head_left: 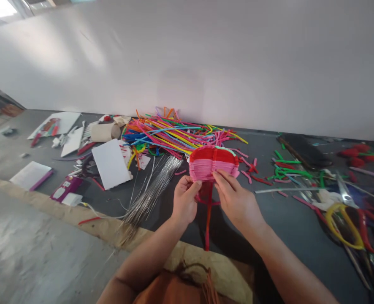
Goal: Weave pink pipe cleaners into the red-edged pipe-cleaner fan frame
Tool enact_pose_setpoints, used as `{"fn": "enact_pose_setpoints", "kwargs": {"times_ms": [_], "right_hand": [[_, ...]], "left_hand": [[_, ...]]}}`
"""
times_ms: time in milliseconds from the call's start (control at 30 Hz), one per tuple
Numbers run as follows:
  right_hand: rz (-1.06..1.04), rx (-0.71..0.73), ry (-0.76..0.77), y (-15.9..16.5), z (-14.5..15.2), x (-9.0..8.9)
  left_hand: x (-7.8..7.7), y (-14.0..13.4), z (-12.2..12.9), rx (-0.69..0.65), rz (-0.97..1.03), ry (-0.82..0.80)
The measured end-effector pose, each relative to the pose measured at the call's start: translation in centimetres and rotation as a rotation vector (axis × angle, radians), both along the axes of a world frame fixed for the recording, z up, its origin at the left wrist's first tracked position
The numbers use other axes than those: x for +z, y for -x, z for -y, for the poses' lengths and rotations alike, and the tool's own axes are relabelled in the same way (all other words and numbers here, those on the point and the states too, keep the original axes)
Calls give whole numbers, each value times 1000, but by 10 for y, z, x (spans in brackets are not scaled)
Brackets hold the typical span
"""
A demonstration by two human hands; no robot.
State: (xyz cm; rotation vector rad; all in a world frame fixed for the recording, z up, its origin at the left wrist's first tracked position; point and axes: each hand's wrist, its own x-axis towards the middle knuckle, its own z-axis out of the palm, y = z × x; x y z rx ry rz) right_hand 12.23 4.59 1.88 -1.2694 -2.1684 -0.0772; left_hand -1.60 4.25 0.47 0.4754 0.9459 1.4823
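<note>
A red and pink pipe-cleaner craft piece, rounded at the top with a pale green strip along its upper right edge, is held up in front of me. My left hand pinches its lower left edge between thumb and fingers. At its lower middle, the fingers of my right hand press together on it. A red pipe-cleaner strand hangs down from the piece between my wrists. Part of the lower edge is covered by my fingers.
Behind my hands lies a heap of coloured pipe cleaners. Thin metal wires fan out to the left, near a white card. On the right are green offcuts, a dark phone and yellow-handled scissors. A white wall rises behind.
</note>
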Motion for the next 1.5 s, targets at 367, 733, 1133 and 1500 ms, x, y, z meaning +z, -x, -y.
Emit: {"fn": "enact_pose_setpoints", "kwargs": {"times_ms": [367, 733, 1133, 1500], "right_hand": [[-58, 31, -40, -6, 1, 1], [-207, 89, 24, -5, 4, 4], [-229, 199, 138, -5, 9, 10], [-1271, -43, 507, -35, -24, 15]], "left_hand": [[8, -1, 1, -52, 76, 30], [7, -4, 2, -58, 41, -14], [7, -2, 3, -39, -10, -12], [8, 0, 5, -161, 104, 19]]}}
